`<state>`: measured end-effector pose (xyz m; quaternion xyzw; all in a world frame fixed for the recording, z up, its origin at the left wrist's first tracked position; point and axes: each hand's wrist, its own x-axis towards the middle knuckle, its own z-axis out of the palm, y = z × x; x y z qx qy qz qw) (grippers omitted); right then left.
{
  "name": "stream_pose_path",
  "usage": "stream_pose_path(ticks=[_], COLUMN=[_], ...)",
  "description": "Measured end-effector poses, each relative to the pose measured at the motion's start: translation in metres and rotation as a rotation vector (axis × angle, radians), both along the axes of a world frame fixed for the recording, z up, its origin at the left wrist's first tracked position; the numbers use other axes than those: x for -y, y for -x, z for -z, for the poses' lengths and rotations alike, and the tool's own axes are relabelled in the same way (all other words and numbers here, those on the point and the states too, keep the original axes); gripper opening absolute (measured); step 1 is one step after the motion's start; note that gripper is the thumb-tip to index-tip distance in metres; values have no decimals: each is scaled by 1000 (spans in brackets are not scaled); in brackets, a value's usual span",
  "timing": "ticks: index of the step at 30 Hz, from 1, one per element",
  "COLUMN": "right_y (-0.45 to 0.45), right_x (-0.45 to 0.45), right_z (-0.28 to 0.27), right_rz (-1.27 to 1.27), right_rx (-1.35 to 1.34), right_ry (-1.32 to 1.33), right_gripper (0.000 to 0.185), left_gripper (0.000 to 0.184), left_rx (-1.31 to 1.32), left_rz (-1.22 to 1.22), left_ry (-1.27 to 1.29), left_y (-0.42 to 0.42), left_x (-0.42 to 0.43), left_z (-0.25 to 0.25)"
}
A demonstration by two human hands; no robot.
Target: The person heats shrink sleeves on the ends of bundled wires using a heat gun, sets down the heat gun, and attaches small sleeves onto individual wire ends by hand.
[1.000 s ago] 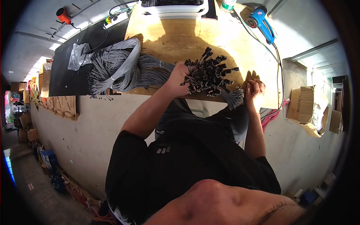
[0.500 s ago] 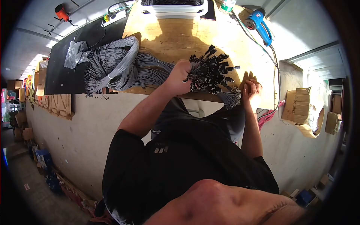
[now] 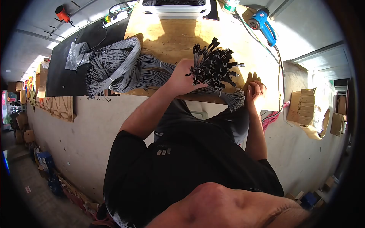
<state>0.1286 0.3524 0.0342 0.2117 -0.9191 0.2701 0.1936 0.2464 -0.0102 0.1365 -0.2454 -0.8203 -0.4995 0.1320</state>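
Note:
My left hand [image 3: 181, 77] is closed around a thick bundle of grey cables, just below its fanned-out black connectors [image 3: 215, 68]. These black ends stand raised and tilted over the table's front edge. Beneath them, a second tied end of grey cables with pale tips [image 3: 236, 99] sticks out to the right. My right hand [image 3: 256, 93] rests at the table edge beside those tips, fingers loosely bent and apart, with nothing visible in it. Grey cable lengths [image 3: 152, 76] run left from my left hand, and a looped, tied coil [image 3: 121, 62] lies there.
A white tray [image 3: 175, 14] with dark contents stands at the back of the wooden table [image 3: 152, 34]. To the right lies a blue heat gun [image 3: 263, 27] with its cord. A clear plastic bag [image 3: 76, 56] sits on the black surface. A cardboard box [image 3: 300, 107] is at right.
My left hand has tilted and shifted the black connector bundle slightly upward, so the ends fan out higher. The right hand stays in nearly the same place.

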Motion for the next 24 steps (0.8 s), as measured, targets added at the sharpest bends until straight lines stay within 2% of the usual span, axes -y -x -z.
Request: stream_pose_path(ticks=[1,3,6,10,12,13,15,16,22,24], right_y=[0,0,0,0,0,0,0,0,2,1], right_x=[0,0,-1,-1,0,0,-1,-1,-1,-1], right_z=[-1,0,1,2,2,2,2,3,4,4], right_rz=[8,11,15,13,13,12,13,11,-1,-3], right_rx=[10,16,20,11,13,14,17,19,-3,1], right_ry=[-3,0,-1,-1,3,5,9,13,7,11], right_gripper=[18,18,18,18,18,17,17,17,21,21], left_gripper=[76,39,36,31,30,30,31,31,31,30], left_rx=[1,-49,-47,62,226,227,-51,-49,62,219], left_rz=[1,-181,-223,-231,-134,-133,-263,-262,-242,-143], left_ry=[1,-297,-199,-221,-411,-411,51,51,-100,-413], left_y=[1,3,7,6,7,8,8,8,9,7], left_x=[-3,-17,-10,-9,-7,-6,-5,-4,-2,-6], left_z=[5,-6,19,30,26,27,29,31,46,30])
